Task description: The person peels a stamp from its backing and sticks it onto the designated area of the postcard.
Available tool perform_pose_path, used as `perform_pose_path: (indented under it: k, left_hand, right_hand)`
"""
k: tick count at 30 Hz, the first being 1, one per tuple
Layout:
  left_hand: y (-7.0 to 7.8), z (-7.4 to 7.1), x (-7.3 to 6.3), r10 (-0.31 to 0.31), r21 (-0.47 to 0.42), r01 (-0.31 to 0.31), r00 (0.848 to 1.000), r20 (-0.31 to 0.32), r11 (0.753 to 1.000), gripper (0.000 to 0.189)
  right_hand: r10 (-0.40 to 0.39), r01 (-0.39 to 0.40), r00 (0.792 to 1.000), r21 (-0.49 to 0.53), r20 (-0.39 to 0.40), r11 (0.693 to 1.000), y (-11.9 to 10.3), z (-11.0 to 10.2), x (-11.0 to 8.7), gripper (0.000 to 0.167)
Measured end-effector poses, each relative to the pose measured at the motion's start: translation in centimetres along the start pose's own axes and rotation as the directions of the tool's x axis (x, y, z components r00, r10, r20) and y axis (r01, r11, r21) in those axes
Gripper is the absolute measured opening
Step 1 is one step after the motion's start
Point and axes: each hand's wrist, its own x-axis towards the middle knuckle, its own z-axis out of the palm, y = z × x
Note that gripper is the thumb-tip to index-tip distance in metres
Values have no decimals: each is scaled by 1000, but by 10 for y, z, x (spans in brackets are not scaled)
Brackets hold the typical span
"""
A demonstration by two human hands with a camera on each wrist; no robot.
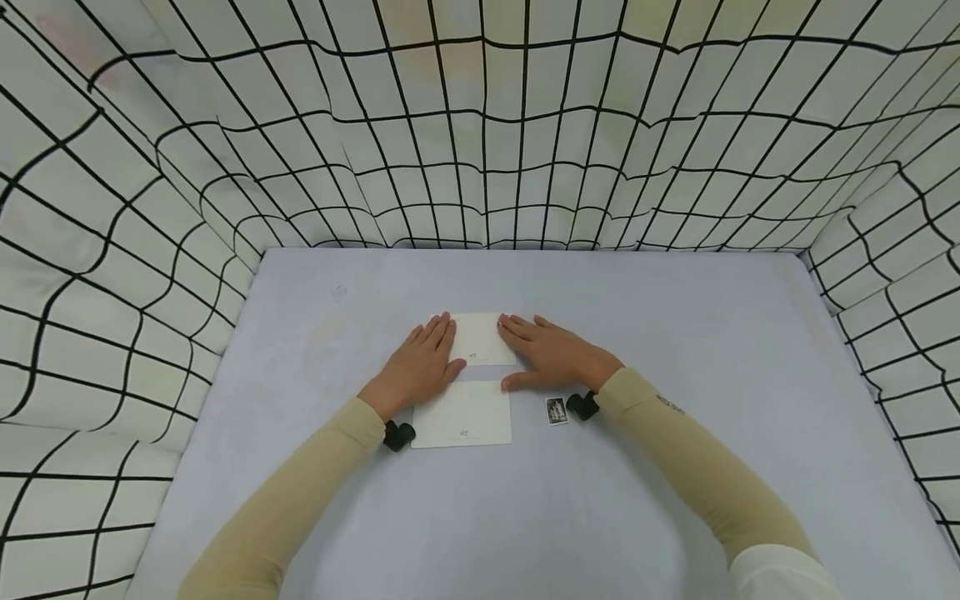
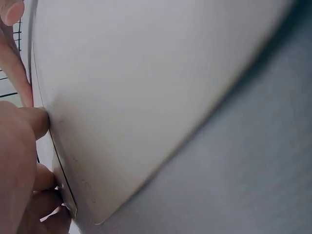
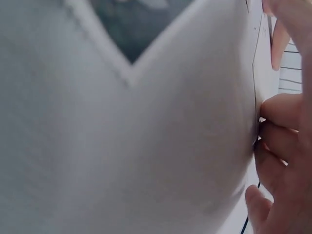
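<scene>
while my left hand (image 1: 422, 362) lies straight-fingered on the left end of the far white rectangular card (image 1: 477, 338), my right hand (image 1: 551, 354), fingers straight, touches its right end; the near white rectangular card (image 1: 463, 415) and small white-bordered dark print (image 1: 557, 411) lie nearer me than it.

Here's my pale, bluish-white table (image 1: 675, 325) spreading wide, and behind its far edge rises a white back wall (image 1: 504, 142), black lines criss-crossing it! Same grid on my left wall (image 1: 60, 267) and right wall (image 1: 873, 225), softly lit!
</scene>
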Motion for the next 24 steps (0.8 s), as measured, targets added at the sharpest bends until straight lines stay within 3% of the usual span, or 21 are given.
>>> perform_pose_path:
  k: [8,16,24]
  left_hand:
    - [0,-7,1,5,4,-5,1000,2,1000,74]
    - [1,-11,-1,8,-15,-8,1000,-5,1000,74]
    - [2,-15,-6,20,-35,-22,998,-60,999,74]
  right_hand:
    - [43,-29,988,96,-145,995,9,-4,-2,86]
    - [172,-96,935,244,-312,965,19,-12,-18,63]
    - [262,-136,892,334,-368,933,28,-5,-40,50]
